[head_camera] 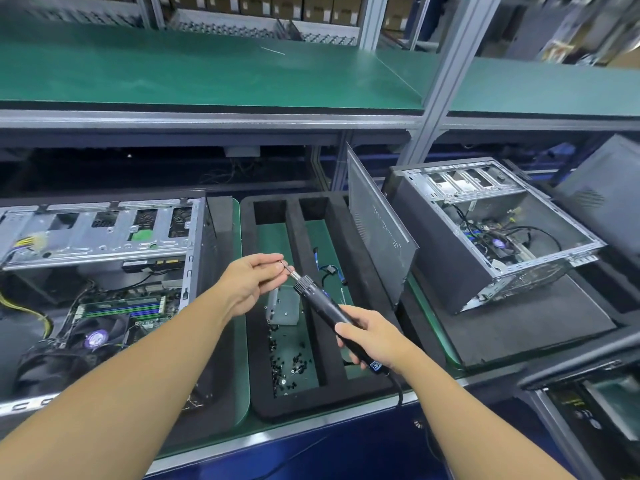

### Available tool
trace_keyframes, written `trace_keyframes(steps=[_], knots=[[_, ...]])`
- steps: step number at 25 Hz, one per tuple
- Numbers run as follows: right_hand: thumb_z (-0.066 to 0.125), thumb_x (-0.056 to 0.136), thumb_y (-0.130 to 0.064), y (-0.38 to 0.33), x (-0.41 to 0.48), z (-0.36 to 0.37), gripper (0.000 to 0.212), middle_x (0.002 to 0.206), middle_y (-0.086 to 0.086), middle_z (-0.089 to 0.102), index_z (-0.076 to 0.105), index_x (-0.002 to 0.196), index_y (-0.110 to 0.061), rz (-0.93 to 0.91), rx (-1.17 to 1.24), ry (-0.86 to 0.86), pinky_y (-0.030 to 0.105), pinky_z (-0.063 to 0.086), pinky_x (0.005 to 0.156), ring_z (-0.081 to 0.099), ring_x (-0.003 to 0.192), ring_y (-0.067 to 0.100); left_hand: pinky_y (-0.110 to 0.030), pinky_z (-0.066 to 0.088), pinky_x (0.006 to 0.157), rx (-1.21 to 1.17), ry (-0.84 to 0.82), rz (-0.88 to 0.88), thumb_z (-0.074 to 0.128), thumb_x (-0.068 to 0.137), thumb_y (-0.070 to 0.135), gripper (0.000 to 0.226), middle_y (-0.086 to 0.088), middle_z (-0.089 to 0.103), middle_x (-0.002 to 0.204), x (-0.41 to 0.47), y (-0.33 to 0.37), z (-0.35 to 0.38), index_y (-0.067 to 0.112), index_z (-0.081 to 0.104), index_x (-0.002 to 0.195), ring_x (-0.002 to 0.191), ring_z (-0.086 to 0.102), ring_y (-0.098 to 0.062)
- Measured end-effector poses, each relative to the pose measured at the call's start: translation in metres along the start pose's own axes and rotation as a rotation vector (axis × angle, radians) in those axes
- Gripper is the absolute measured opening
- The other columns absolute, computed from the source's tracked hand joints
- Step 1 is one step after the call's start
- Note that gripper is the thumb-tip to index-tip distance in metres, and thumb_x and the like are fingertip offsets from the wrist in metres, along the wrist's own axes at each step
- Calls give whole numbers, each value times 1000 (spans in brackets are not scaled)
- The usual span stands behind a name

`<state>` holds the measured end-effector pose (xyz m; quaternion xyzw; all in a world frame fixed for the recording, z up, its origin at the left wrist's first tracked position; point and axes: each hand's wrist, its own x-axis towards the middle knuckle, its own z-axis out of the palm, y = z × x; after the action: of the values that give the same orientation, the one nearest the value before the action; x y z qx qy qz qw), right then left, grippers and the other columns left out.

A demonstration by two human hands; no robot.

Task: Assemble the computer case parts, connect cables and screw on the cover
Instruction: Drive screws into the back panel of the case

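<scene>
The screw (283, 264) is small, hard and light, and it is held just above the far middle of the foam tray (263, 403), at the tip of the electric screwdriver (329, 313). I judge that such a small thing slips away easily, so it is best taken by the shank between thumb and fingertip, with the head toward the bit. The left hand (254, 280) does this: its grip is a pinch on the screw. The right hand (375, 337) has its grip closed around the lower part of the screwdriver's black body. The tool looks stiff and a little heavy, and its cord (398, 386) hangs down over the near edge of the tray, so it may pull a little on the wrist.

Inside the tray, under the hands, lie a grey metal bracket (284, 306) and, nearer to the person, many loose black screws (291, 365). In the tray's right compartment there are blue cables (332, 268).

At the right edge of the tray a dark side panel (377, 230) stands upright on its edge. It is thin and wide, and I think it could fall if an arm touches it. Right of the tray, beyond the panel, an open case (485, 237) rests tilted on black foam. Left of the tray lies another open case (104, 271), with its board and fan showing. The standing panel is in the way of a direct reach from the tray to the tilted case.
</scene>
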<state>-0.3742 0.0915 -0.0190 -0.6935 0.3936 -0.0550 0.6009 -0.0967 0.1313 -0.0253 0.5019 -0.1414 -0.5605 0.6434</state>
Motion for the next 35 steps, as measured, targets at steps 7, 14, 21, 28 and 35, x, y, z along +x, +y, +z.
trace_keyframes(steps=[7, 14, 21, 28, 35], knots=[[55, 99, -26, -10, -1, -5, 35, 82, -1, 63, 61, 123, -50, -51, -79, -5, 31, 50, 53, 53, 57, 17, -26, 59, 69, 20, -13, -13, 66, 82, -11, 17, -21, 73, 91, -3, 9, -7, -7, 66, 99, 91, 74, -28], [60, 96, -25, -6, -5, -5, 40, 82, -1, 66, 62, 124, -52, -84, -7, 34, 29, 49, 51, 54, 57, 18, -25, 59, 68, 157, -95, -42, 64, 88, -3, 14, -17, 74, 89, -10, 19, 1, -3, 67, 101, 85, 74, -21], [58, 98, -26, -28, 2, 16, 35, 86, 3, 68, 61, 129, -41, -122, 111, -21, 32, 48, 51, 57, 61, 22, -29, 59, 70, 126, -67, -29, 74, 74, 18, 23, -9, 72, 83, -35, 46, 2, 4, 75, 93, 75, 71, -15], [59, 93, -31, -91, 3, 99, 30, 91, 6, 65, 62, 123, -35, -249, 257, -198, 32, 49, 49, 58, 64, 23, -25, 58, 66, 177, 33, 88, 70, 82, 21, 18, -3, 72, 77, -101, 120, -49, 7, 73, 92, 69, 70, -12], [66, 92, -37, -126, -12, 201, 36, 96, 11, 64, 62, 127, -29, -307, 412, -166, 33, 49, 50, 58, 63, 24, -21, 60, 71, 819, -159, 47, 63, 93, 22, 25, -11, 76, 94, -165, 184, -158, 4, 72, 107, 78, 72, -11]])
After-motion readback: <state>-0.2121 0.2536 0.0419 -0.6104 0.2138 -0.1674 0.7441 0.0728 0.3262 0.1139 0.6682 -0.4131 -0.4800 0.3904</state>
